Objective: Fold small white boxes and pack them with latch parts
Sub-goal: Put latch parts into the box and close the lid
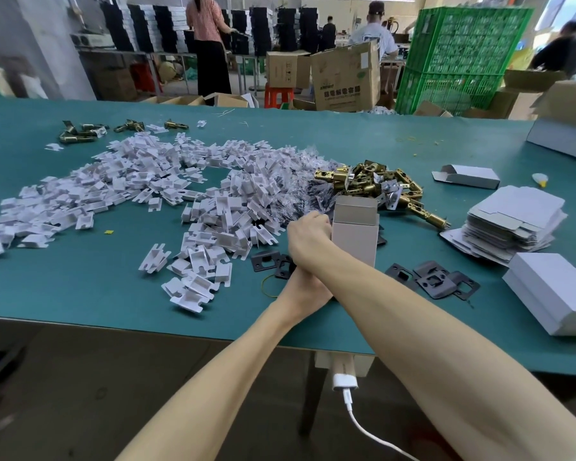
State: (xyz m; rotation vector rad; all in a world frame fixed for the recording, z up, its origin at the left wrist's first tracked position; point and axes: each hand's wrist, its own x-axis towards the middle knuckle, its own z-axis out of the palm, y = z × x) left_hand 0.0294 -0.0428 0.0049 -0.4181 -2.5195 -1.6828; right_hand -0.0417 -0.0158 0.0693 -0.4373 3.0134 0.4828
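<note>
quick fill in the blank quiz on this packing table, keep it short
1. The small white box, gripped by the right hand, stands with its top ____.
2. The stack of flat blanks lies on the box's ____ side.
3. The heap of white inserts lies on its ____ side.
4. The person's forearms are ____.
Missing: open; right; left; crossed

One open box [355,227] by right hand [308,236]; one blank stack [512,224] further right. White inserts [147,188], brass latches [379,184]: heaps, uncountable

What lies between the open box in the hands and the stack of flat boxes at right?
Head view: brass latches beside the open box, then bare green mat up to the stack of flat boxes.
</note>
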